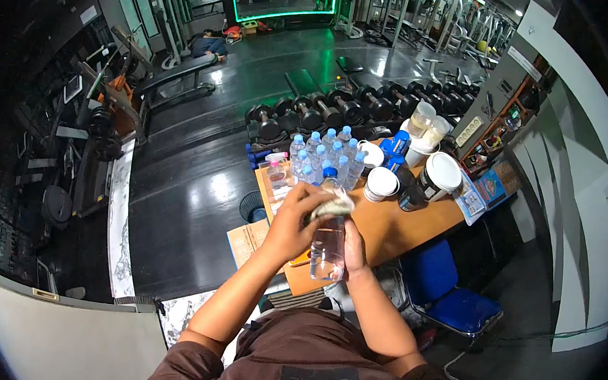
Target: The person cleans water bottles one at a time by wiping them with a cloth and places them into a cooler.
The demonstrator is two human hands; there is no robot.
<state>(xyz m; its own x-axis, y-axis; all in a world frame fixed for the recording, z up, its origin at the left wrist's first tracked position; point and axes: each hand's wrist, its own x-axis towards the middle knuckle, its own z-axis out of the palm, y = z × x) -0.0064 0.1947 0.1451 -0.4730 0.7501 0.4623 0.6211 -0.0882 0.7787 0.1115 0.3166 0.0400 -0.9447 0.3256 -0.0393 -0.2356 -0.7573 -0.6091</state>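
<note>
In front of my chest I hold a clear plastic bottle (327, 255) with a dark blue cap, upright above the near edge of the wooden table (379, 228). My right hand (354, 247) is wrapped round the bottle's right side. A pale, crumpled cloth (335, 205) is pinched in my left hand (298, 214) and lies against the upper part of the bottle; the cloth looks blurred. Just beyond stand several water bottles (328, 153) with light blue caps, grouped close together on the table.
White-lidded tubs (442, 174), a white container (381, 185) and blue cans (396, 147) stand at the table's right. A blue chair (446, 287) is at the near right, a dark basket (253, 206) at the left. Behind the table runs a rack of dumbbells (346, 107).
</note>
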